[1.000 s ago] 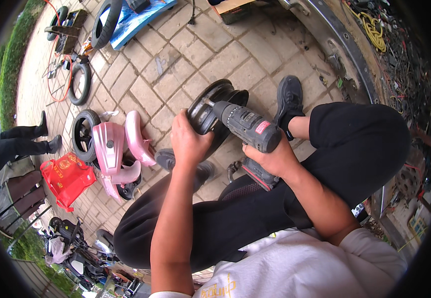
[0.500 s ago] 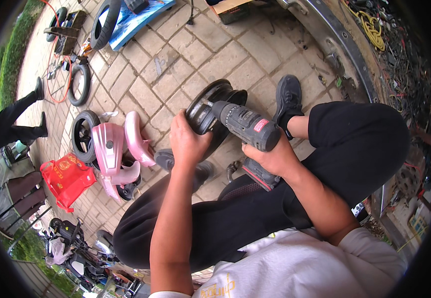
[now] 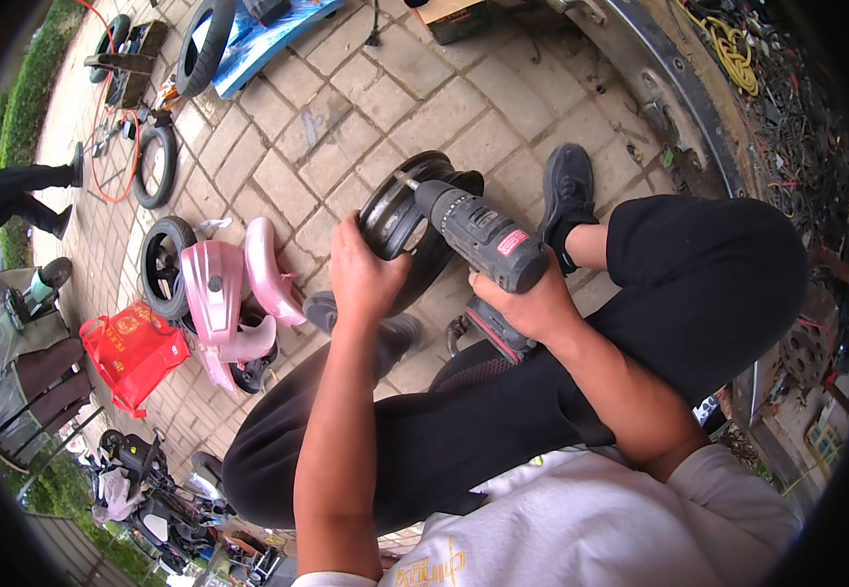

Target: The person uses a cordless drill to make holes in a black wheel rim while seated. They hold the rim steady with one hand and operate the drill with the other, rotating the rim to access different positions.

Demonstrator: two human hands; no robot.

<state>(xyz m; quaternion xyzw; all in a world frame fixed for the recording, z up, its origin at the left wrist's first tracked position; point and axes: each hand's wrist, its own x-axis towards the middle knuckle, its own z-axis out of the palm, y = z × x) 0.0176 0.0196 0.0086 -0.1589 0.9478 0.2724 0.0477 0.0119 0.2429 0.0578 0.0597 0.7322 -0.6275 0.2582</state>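
Note:
A black metal wheel rim (image 3: pixel 385 210) is tilted up between my shoes, with my left hand (image 3: pixel 366 264) gripping its near left edge. In my right hand (image 3: pixel 527 308) is a grey cordless drill (image 3: pixel 483 235) with a red-trimmed battery, its tip (image 3: pixel 410 184) at the upper inner band of the rim. Whether the tip touches the metal is hard to tell. The rim's lower part is partly hidden behind the drill and my left hand.
Pink plastic panels (image 3: pixel 214 293), a tyre (image 3: pixel 163 264) and a red bag (image 3: pixel 131 357) lie left. More tyres (image 3: pixel 156 166) and a blue board (image 3: pixel 258 44) are farther off. A metal edge (image 3: pixel 669 73) with tangled cables runs right. Another person's legs (image 3: pixel 23 186) show far left.
The drill, rim and both my hands have shifted slightly up and to the left. The other person's legs have moved farther up along the left side.

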